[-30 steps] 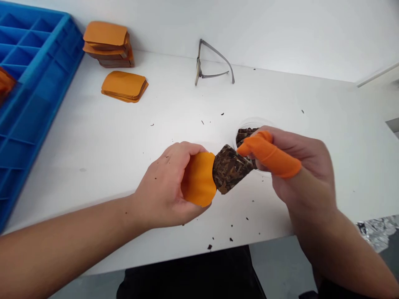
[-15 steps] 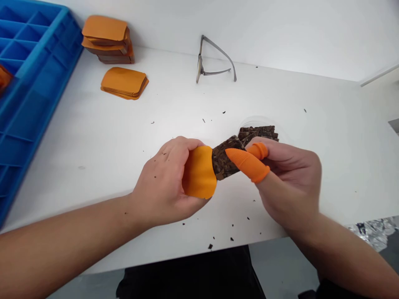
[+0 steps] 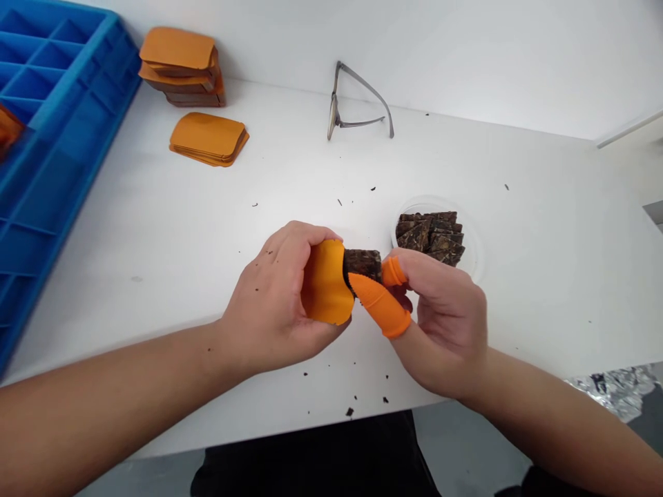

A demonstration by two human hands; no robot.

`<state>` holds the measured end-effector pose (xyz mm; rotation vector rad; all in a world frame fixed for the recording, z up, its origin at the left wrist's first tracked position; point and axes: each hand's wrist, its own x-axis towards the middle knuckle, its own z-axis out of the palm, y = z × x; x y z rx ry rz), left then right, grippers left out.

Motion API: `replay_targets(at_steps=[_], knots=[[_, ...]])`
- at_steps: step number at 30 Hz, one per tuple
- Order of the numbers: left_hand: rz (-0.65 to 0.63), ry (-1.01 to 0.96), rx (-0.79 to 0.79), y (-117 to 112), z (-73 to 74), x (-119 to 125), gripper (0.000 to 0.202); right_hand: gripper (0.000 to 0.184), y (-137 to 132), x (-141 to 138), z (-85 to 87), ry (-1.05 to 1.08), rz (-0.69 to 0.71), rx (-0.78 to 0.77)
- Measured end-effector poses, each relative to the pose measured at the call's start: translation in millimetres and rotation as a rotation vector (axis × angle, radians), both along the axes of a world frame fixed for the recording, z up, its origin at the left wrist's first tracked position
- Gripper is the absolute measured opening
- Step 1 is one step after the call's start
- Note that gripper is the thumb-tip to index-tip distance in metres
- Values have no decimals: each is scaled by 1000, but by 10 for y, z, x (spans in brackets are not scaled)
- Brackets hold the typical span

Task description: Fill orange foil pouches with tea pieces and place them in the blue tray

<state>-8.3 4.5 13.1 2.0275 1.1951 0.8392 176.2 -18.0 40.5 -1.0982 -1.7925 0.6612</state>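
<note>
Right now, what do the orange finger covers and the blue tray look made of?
The finger covers look like thin matte rubber, perhaps latex, stretched snugly on the right hand. The blue tray looks like rigid moulded plastic: smooth, slightly glossy, with even compartment walls.

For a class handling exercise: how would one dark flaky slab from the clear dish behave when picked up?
Probably stiff: the slab pinched by the orange finger cots looks unbent. Probably brittle too: the slabs in the dish have ragged edges, and dark crumbs lie on the white table.
</note>
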Motion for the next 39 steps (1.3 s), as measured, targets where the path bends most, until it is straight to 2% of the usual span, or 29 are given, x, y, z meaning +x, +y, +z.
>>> replay_targets(at_steps=[3,6,9,13,16,19,22,25,34,39], knots=[[-2,-3,27,6,-12,8,48,24,5,41,-1,-83,-20,31],[-11,-30,28,-3,-20,9,47,8,8,90,10,-30,-85,88],[-11,-64,6,-10,-24,7,48,16,13,115,22,40,-107,200],[-27,-100,-18,-1,-28,3,51,31,35,109,21,-24,-14,343],[-40,-104,-16,6,-30,-6,54,31,53,111,21,-110,38,421],[-65,-102,28,9,-36,-20,59,24,64,134,40,-184,68,519],[-97,-98,44,15,-47,-32,65,17,60,169,62,-282,94,531],[-127,-90,18,22,-56,-39,72,18,42,198,63,-373,50,553],[-190,-92,7,9,-99,-58,84,17,-3,148,19,-498,7,567],[-229,-61,125,-2,-159,-62,82,21,15,143,32,-494,-35,544]])
